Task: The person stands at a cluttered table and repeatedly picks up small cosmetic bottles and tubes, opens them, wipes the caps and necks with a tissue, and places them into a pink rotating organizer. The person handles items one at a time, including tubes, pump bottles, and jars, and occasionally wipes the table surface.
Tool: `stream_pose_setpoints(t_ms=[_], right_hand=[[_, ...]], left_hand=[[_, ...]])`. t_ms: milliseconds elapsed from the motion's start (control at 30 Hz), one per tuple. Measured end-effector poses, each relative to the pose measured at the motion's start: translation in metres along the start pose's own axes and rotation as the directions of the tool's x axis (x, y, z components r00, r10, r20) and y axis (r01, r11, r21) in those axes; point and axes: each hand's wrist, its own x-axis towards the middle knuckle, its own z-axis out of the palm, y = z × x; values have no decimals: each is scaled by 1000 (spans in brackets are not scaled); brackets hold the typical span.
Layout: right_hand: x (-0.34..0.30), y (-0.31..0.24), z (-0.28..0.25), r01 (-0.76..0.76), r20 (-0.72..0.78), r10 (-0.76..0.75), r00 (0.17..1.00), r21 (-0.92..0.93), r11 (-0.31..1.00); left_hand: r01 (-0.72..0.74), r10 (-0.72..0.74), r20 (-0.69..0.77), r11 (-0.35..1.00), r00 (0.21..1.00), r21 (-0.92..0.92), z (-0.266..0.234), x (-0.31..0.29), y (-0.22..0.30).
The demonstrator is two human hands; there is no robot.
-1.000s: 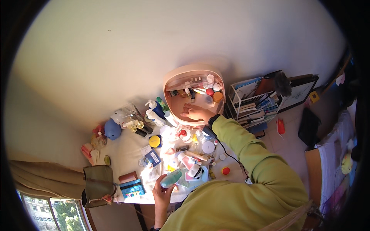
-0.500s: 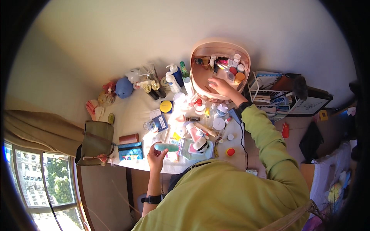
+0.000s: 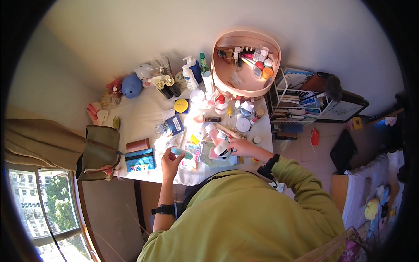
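Observation:
My left hand [image 3: 169, 163] holds a small teal tube [image 3: 181, 152] above the near edge of the white table [image 3: 139, 120]. My right hand [image 3: 241, 147] rests on a white bottle with a dark cap [image 3: 221, 148] lying among pink tubes and packets near the table's front right. A round pink organiser case [image 3: 246, 61] with several small bottles inside stands at the back of the table, well away from both hands.
Pump bottles [image 3: 191, 72], jars, a yellow round tin [image 3: 181, 105], a blue pouch [image 3: 140, 160] and a blue soft toy [image 3: 131, 85] crowd the table. An olive bag [image 3: 98, 153] hangs at its left end. A wire book rack [image 3: 294, 102] stands right of it. A window is lower left.
My right hand has come back from the pink case to the white bottle at the table's front. The left hand still holds the teal tube.

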Motion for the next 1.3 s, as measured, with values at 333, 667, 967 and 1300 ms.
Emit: stream_pose_setpoints(t_ms=[333, 667, 967, 1300], right_hand=[[21, -1, 46, -116, 120, 104, 987, 97, 988], [118, -60, 91, 156, 165, -136, 977, -114, 981], [158, -64, 137, 145, -59, -173, 983, -326, 934], [171, -40, 117, -174, -164, 224, 961, 275, 946]], left_hand=[[105, -105, -5, 994, 994, 40, -40, -19, -35], [-110, 93, 112, 980, 989, 164, -63, -40, -62], [-153, 116, 329, 984, 937, 88, -51, -26, -73], [-250, 63, 517, 920, 854, 301, -32, 2, -76]])
